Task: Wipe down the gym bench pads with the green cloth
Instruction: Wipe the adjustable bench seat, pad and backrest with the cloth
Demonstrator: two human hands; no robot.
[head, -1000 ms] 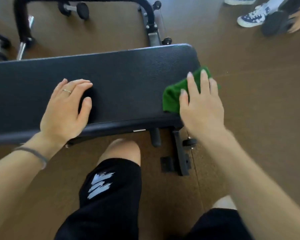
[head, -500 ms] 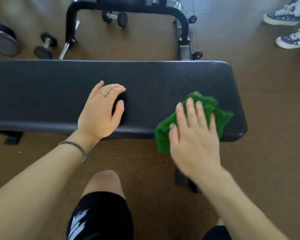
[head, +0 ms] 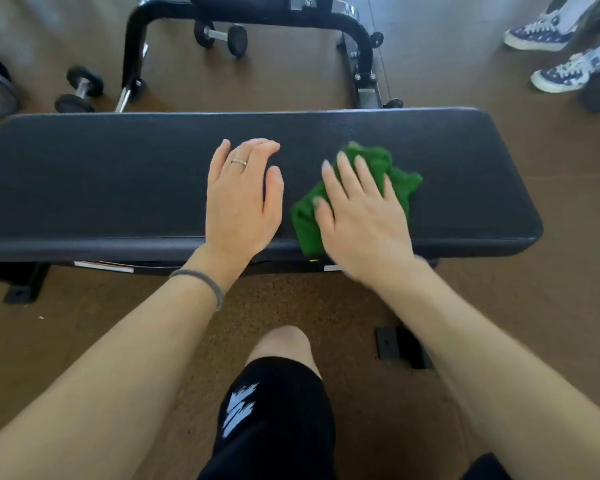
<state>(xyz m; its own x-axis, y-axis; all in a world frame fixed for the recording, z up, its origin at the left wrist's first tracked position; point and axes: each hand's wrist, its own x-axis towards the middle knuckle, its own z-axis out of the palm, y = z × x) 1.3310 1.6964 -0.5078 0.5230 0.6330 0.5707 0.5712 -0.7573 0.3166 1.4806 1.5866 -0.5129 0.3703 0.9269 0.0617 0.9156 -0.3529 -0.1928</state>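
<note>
A long black bench pad (head: 101, 181) runs across the view in front of me. On its right half lies the crumpled green cloth (head: 400, 178), partly draped over the near edge. My right hand (head: 361, 216) lies flat on the cloth with straight fingers, pressing it to the pad. My left hand (head: 239, 202), with a ring on one finger, rests flat on the pad just left of the cloth, fingers relaxed and holding nothing.
Behind the bench stands a black machine frame (head: 357, 32) with two small dumbbells (head: 80, 90) (head: 220, 35) on the brown floor. Another person's blue sneakers (head: 561, 72) are at the far right. My knee (head: 284, 344) is below the bench.
My right hand has slid the green cloth leftward along the pad, from its right end toward my left hand. The left hand has stayed flat on the pad.
</note>
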